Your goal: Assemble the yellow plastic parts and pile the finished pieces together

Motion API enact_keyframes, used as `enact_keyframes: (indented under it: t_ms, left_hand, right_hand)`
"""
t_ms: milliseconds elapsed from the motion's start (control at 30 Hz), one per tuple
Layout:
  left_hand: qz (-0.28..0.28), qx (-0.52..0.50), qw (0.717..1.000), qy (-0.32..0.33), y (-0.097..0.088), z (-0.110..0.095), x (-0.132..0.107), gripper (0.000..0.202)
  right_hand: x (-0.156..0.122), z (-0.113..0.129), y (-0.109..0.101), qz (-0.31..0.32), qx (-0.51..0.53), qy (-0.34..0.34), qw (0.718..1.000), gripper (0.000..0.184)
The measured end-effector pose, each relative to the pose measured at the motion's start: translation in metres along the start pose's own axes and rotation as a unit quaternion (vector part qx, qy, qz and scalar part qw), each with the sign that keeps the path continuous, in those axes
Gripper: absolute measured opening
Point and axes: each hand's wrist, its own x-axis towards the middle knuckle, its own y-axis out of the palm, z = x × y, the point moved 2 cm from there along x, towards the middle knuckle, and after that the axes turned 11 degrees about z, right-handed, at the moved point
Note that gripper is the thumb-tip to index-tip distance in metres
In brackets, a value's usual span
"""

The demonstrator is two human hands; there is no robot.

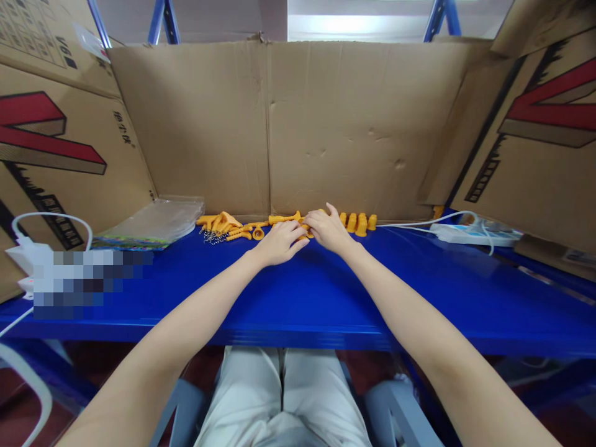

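Several small orange plastic parts (233, 226) lie in a row along the back of the blue table (298, 298), against a cardboard wall. Small metal key chains (212, 236) lie beside the left ones. My left hand (279, 242) rests palm down with fingers curled over the parts in the middle of the row. My right hand (328, 228) lies next to it, fingers stretched over the same parts and touching them. More orange pieces (358, 223) stand upright just right of my right hand. What sits under the fingers is hidden.
A stack of clear plastic bags (156, 222) lies at the back left. A white power strip with cables (465, 233) sits at the right. A white charger (23, 257) is at the left edge. Cardboard walls (326, 124) enclose the table on three sides.
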Motion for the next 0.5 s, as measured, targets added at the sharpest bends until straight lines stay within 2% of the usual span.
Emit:
enact_keyframes:
  t_ms: [100,200,333,400,500]
  left_hand:
    - [-0.003,-0.032,0.998,-0.061,-0.001,0.01,-0.002,0.032]
    - [-0.021,-0.046,0.992,-0.117,-0.001,0.019,-0.004,0.023]
    - [-0.045,-0.021,0.976,-0.211,-0.002,0.025,-0.005,0.038]
    - [-0.011,-0.027,0.968,-0.249,-0.001,0.028,-0.005,0.041]
    - [0.06,-0.058,0.96,-0.266,0.003,0.03,-0.005,0.039]
  right_hand:
    - [0.001,0.007,-0.005,0.017,-0.031,0.016,0.999,0.022]
    - [0.002,0.015,-0.011,0.026,-0.056,0.024,0.998,0.021]
    - [0.003,0.019,-0.013,0.023,-0.074,0.035,0.996,0.025]
    - [0.003,0.019,-0.011,0.031,-0.075,0.037,0.996,0.026]
    - [0.003,0.021,-0.006,0.054,-0.074,0.044,0.995,0.025]
